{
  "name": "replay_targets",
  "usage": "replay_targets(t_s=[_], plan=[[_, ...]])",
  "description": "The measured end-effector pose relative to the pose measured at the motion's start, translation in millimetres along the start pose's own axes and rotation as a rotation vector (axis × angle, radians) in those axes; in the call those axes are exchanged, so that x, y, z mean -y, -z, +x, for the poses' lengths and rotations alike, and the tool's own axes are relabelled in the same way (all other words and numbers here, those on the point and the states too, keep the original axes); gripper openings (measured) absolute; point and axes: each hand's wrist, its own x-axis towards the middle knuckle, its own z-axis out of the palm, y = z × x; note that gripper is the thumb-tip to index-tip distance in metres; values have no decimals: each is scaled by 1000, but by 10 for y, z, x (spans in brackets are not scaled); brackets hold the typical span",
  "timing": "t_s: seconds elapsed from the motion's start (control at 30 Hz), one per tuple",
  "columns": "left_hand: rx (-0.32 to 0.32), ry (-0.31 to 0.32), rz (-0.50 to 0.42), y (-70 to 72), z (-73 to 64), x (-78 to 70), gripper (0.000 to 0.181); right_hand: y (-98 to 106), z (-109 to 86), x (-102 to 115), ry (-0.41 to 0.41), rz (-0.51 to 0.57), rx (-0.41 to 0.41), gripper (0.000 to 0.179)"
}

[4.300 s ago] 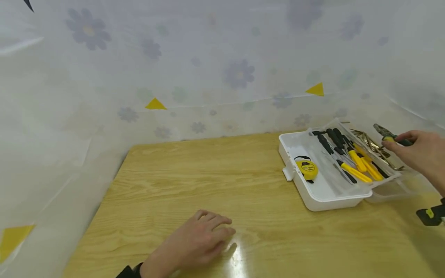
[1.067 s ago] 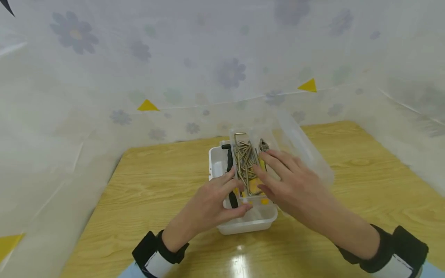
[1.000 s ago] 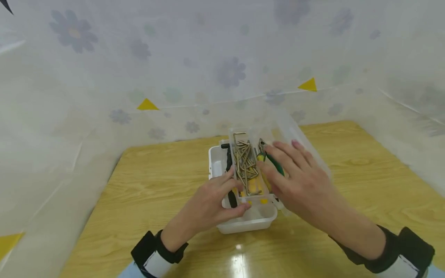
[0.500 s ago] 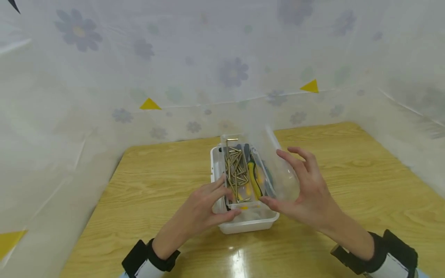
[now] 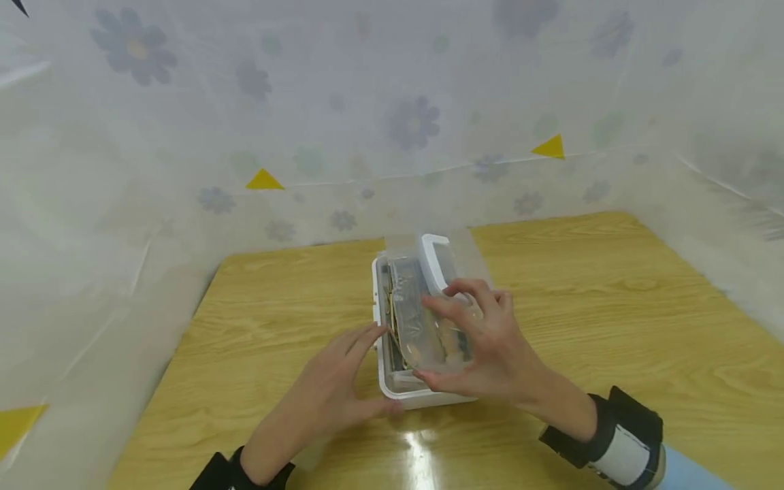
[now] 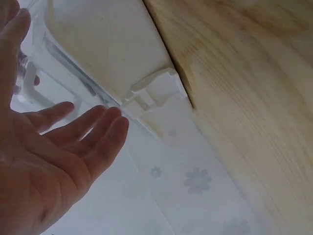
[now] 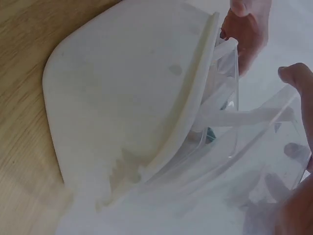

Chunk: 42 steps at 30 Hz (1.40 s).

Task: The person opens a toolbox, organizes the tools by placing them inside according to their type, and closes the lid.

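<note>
A white plastic toolbox [image 5: 382, 374] stands on the table, its clear lid [image 5: 412, 333] hinged on the right side and tilted over the tools. My right hand [image 5: 493, 340] grips the lid by its edges, thumb at the near end and fingers bent over the top; the right wrist view shows the lid [image 7: 230, 181] still at an angle above the rim. My left hand [image 5: 331, 388] is at the box's left front corner, fingers loosely extended; in the left wrist view it is beside a white latch [image 6: 156, 93]. Brass-coloured hex keys [image 5: 393, 316] show past the lid's left edge; other tools are blurred beneath it.
A white carrying handle [image 5: 432, 262] is on the lid. The wood-grain table [image 5: 294, 306] extends around the box. A pale flower-patterned sheet [image 5: 343, 102] hangs behind the table, with yellow triangles [image 5: 265, 180] on it.
Earlier, the right hand brought pliers to the box and put them in the tray. Since then, the tray has gone down into the box, and the right hand has swung the lid leftward over it.
</note>
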Motion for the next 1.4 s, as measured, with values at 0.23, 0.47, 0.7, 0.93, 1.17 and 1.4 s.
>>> replay_targets(t_s=[0.23,0.47,0.7,0.93,1.17,1.4], plan=[[108,97,-170,-63,-51,77,67,-93,35,78,12,-99,117,89],[215,94,-344,-142,-75,151,35,-220,45,182,114,-222,249,92],[292,221,-331,-75,91,361,47,-281,45,247,147,-266,329,93],[287,221,-209,-110,324,560,78,-310,67,281,139,-342,413,95],[311,174,-159,-241,502,688,67,-347,111,320,151,-403,485,104],[321,302,-326,-157,496,843,49,-348,213,332,170,-421,550,107]])
